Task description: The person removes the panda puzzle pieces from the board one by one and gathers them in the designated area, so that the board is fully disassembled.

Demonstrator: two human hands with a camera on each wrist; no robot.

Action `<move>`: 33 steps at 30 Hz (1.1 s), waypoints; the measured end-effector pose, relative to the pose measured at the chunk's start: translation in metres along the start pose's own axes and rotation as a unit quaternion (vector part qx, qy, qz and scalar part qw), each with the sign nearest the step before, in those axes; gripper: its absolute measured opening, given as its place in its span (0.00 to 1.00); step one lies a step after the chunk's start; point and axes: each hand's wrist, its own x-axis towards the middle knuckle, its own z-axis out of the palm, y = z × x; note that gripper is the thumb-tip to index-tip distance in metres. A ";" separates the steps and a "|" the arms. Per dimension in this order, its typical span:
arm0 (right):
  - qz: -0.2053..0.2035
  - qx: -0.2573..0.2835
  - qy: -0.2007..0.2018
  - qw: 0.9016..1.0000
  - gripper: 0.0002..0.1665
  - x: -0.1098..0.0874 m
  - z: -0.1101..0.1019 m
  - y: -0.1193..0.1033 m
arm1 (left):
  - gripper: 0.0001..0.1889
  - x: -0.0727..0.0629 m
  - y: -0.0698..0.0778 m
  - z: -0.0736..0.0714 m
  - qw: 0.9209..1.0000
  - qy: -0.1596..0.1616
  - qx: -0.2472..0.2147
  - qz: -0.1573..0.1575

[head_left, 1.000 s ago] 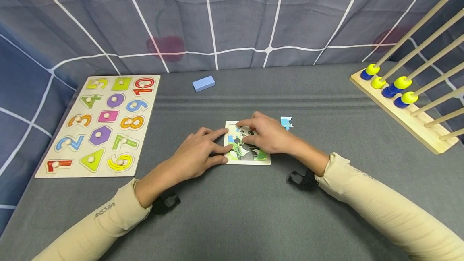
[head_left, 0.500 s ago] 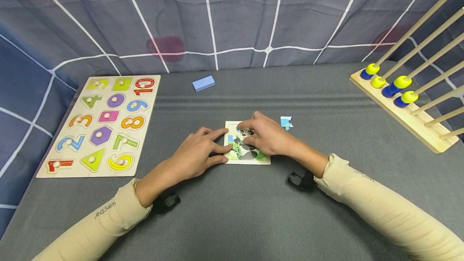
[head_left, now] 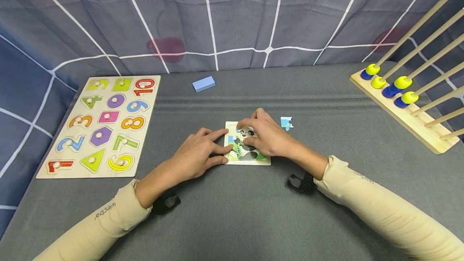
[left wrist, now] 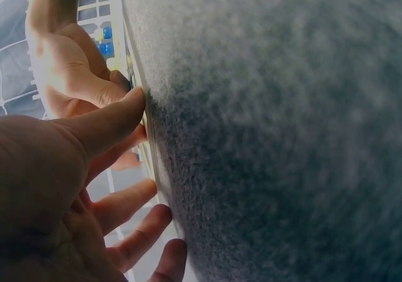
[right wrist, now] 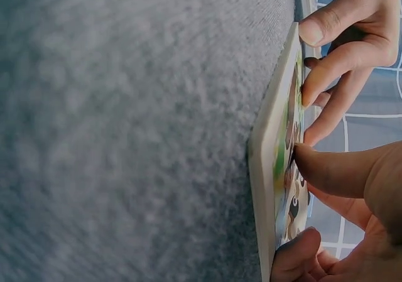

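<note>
A small panda jigsaw puzzle [head_left: 250,156] in a pale frame lies flat on the grey table, under both hands. My left hand [head_left: 197,154] touches its left side with extended fingers and thumb, some reaching onto the picture. Over the upper part, my right hand [head_left: 270,134] pinches a puzzle piece [head_left: 241,132] with panda and blue print between bent index finger and thumb. In the right wrist view the thumb [right wrist: 333,169] meets the picture surface; the index fingertip is hidden there. Pale backing shows at the frame's upper left. One loose blue puzzle piece [head_left: 286,122] lies right of the frame.
At the left lies a number-and-shape peg board [head_left: 105,124]. A blue block [head_left: 204,84] sits near the back curtain [head_left: 239,19]. On the right stands a wooden bead rack [head_left: 406,112] with tall rods and yellow and blue beads.
My right hand shifts very slightly, with its wrist a touch lower, while the fingertips stay on the same part of the puzzle. My left hand and the loose piece keep their places.
</note>
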 end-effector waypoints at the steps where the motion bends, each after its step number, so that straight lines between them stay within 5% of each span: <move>1: 0.001 0.000 0.001 1.000 0.20 0.000 0.000 0.000 | 0.20 0.000 0.000 0.000 1.000 0.000 0.001 0.000; 17: 0.040 0.069 0.016 0.997 0.26 0.001 -0.001 0.004 | 0.21 -0.001 0.001 0.000 1.000 0.000 0.001 0.001; 33: -0.012 0.115 0.025 0.993 0.18 0.002 -0.004 0.014 | 0.21 0.000 0.001 -0.001 1.000 -0.002 -0.001 -0.002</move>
